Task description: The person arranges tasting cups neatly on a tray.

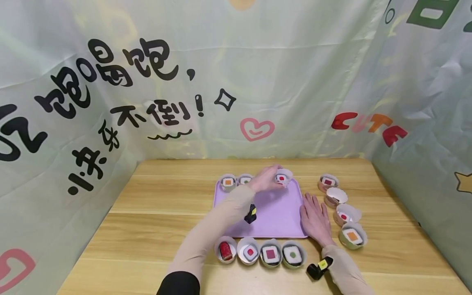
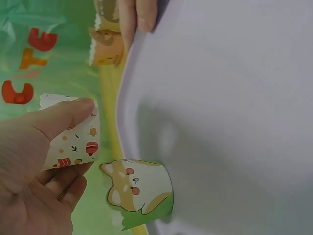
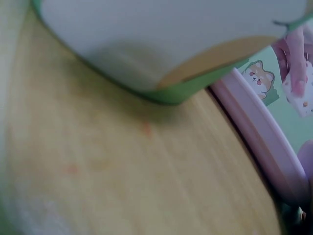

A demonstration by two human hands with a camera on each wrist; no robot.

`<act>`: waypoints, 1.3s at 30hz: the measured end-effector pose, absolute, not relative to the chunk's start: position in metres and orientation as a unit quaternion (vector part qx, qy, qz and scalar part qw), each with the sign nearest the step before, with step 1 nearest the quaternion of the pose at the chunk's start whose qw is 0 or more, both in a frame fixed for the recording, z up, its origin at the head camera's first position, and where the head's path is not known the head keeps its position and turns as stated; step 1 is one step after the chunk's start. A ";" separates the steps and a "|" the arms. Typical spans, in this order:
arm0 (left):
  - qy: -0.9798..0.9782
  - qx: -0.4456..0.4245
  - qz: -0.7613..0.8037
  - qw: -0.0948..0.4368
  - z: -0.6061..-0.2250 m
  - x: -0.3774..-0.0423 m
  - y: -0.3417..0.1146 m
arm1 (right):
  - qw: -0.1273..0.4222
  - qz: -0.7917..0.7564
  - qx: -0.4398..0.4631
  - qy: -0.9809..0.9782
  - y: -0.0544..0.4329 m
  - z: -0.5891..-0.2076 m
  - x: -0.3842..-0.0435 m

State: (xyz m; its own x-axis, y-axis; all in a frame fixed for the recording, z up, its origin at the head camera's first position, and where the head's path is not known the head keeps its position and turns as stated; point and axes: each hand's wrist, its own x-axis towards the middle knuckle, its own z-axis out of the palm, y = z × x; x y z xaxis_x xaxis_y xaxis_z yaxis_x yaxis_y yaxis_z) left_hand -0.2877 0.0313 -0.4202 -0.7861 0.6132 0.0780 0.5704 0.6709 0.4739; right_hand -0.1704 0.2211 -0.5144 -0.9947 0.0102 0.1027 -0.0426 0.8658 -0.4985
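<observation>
A patterned cup (image 2: 78, 142) sits between pinching left fingers (image 2: 75, 192), seemingly off the tray (image 1: 276, 215); right fingers (image 1: 309, 202) outstretched.

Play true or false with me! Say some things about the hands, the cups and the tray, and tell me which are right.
1. The left hand holds a paper cup. True.
2. Four cups stand in a row along the near side of the tray. True.
3. The tray is green. False: it is purple.
4. The right hand holds a cup. False: it lies by the tray's right edge, holding nothing.
</observation>
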 end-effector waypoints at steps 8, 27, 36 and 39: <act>0.920 0.329 0.210 0.041 -0.427 -0.290 0.041 | 0.050 0.253 0.009 -0.966 0.220 -0.513 -0.169; 0.952 0.273 0.131 0.043 -0.435 -0.291 0.057 | 0.063 0.260 0.009 -0.964 0.220 -0.514 -0.170; 0.957 0.268 0.107 0.039 -0.438 -0.291 0.059 | 0.051 0.256 0.010 -0.965 0.220 -0.512 -0.170; 0.957 0.268 0.104 0.037 -0.438 -0.291 0.059 | 0.052 0.258 0.010 -0.965 0.220 -0.512 -0.170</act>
